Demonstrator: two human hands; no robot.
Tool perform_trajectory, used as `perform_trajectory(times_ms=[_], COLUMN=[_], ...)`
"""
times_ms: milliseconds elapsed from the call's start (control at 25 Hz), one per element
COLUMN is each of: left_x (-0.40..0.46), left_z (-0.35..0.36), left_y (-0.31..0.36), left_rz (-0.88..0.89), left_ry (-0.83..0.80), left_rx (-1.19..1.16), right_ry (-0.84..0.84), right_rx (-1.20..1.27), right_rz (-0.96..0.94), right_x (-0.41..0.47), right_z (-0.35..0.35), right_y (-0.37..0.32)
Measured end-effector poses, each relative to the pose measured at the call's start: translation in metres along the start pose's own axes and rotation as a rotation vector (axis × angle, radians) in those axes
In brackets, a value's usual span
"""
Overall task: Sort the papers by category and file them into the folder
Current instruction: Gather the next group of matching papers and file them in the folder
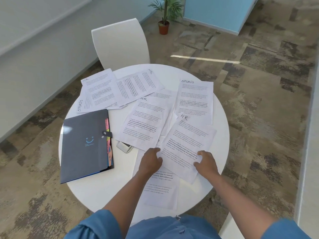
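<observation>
1. White printed paper sheets [148,118], each carrying black typed paragraphs and a handwritten heading, lie scattered and overlapping across the round white table [219,135]. Legible headings read "HR" and "SPORTS".
2. The nearest "HR" sheet [188,140] lies tilted at the front of the table, overlapping another white sheet [160,190] beneath it.
3. The left hand [150,162] rests at the left edge of that "HR" sheet, fingers curled at its margin; whether it pinches the paper cannot be told.
4. The right hand [206,163] rests on the sheet's lower right part, fingers bent down onto it; a firm hold cannot be confirmed.
5. A "SPORTS" sheet [195,100] lies at the right rear, apart from both hands.
6. The dark grey expanding folder [82,145], snapped closed with coloured index tabs along its right edge, lies at the table's left, overhanging the rim.
7. A small silvery object [124,147] sits partly under the papers beside the folder.
8. A white chair [120,44] stands behind the table; a potted green plant [164,19] stands beyond on the carpet.
</observation>
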State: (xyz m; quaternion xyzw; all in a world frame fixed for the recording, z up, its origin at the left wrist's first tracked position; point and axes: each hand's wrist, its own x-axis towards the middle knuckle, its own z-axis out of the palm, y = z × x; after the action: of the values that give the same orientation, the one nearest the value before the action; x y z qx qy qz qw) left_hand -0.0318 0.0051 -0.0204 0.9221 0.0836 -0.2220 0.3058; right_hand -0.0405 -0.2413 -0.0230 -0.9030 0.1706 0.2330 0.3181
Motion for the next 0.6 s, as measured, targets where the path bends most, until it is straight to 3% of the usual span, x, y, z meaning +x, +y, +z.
perform_trajectory(times_ms=[240,600], left_x=[0.028,0.045], left_z=[0.004,0.007], left_y=[0.023,0.031], left_rz=[-0.052,-0.213], left_ry=[-0.059,-0.045], left_rx=[-0.048,-0.179], right_ry=[-0.134,-0.180], right_rx=[-0.141,-0.186], right_rz=[-0.022,-0.033], right_x=[0.013,0.015], right_z=[-0.004,-0.004], right_y=[0.010,0.013])
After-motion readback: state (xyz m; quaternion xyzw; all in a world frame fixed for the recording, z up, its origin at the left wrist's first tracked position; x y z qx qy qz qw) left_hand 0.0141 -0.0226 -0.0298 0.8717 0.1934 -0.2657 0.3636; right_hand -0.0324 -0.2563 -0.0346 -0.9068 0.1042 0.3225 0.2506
